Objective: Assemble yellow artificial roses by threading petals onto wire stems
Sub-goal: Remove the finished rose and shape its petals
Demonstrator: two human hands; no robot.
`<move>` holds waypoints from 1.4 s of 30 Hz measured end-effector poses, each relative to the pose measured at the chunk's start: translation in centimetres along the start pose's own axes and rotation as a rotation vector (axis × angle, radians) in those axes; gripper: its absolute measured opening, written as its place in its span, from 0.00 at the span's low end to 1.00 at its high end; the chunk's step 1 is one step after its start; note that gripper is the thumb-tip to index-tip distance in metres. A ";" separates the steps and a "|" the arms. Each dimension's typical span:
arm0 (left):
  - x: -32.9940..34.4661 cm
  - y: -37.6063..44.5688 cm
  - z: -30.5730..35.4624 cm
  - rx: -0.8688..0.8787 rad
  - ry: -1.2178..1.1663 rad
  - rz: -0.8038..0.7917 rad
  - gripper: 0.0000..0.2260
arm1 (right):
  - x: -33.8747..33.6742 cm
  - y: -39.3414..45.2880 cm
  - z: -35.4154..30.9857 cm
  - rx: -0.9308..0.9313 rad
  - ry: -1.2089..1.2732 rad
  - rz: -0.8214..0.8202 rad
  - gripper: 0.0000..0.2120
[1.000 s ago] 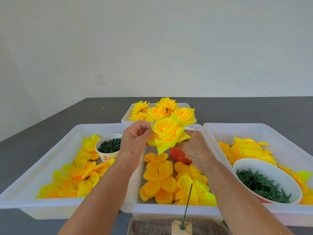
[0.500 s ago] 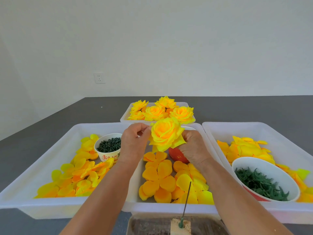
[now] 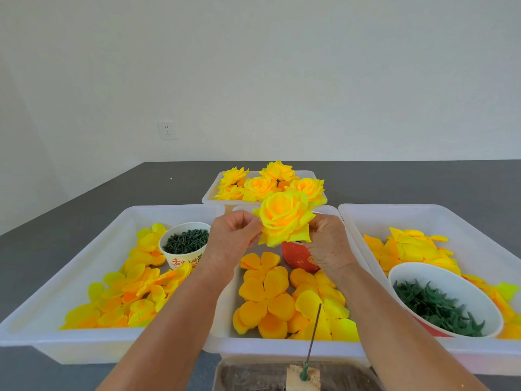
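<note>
I hold an assembled yellow rose (image 3: 284,221) up over the middle tray (image 3: 222,314). My left hand (image 3: 232,238) pinches its outer petals on the left side. My right hand (image 3: 328,244) grips it from the right and below, fingers curled behind the petals. Its stem is hidden by my hands. A thin dark wire stem (image 3: 313,337) stands upright in a small block (image 3: 303,378) at the near edge. Loose orange-yellow petal layers (image 3: 265,294) lie in the middle tray.
A back tray (image 3: 308,174) holds several finished roses (image 3: 262,184). The left tray (image 3: 84,249) has petals and a cup of dark green pieces (image 3: 186,241). In the right tray (image 3: 456,218) are petals and a bowl of green calyxes (image 3: 437,306). A red cup (image 3: 297,256) sits under my hands.
The rose and both hands have shifted slightly up and away from me, and the bloom now faces more toward me. Both hands keep their hold.
</note>
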State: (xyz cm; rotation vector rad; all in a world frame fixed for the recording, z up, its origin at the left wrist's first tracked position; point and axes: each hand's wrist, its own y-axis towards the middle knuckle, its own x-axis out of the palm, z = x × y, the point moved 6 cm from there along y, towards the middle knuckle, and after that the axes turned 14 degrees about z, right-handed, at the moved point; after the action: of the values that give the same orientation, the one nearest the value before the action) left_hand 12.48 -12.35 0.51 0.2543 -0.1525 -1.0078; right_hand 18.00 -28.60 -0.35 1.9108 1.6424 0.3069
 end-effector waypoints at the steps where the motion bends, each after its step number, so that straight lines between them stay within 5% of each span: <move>1: 0.0 0.0 0.1 0.006 -0.018 -0.005 0.09 | 0.1 0.0 0.1 0.014 -0.006 -0.012 0.04; 11: 0.4 -0.1 -0.4 -0.201 -0.213 -0.106 0.03 | -0.2 0.0 -0.1 -0.027 -0.031 0.016 0.05; 17: 0.6 -0.3 -0.5 -0.180 -0.096 -0.130 0.08 | -0.2 0.0 0.2 -0.010 -0.038 0.030 0.06; 24: 0.8 -0.5 0.0 -0.178 -0.234 -0.198 0.04 | -0.2 0.0 0.0 -0.019 -0.064 0.030 0.08; 37: 0.2 -0.2 -0.4 -0.180 -0.156 -0.077 0.05 | -0.2 -0.1 -0.5 -0.043 -0.067 0.034 0.03; 42: -0.5 0.0 0.5 -0.003 -0.105 0.064 0.05 | 0.3 -0.6 -0.7 0.009 0.023 -0.051 0.04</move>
State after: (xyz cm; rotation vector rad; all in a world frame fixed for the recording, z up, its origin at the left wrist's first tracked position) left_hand 12.11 -11.97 0.96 0.1924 -0.2526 -0.9581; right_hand 17.19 -28.11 -0.14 1.8752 1.7066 0.3026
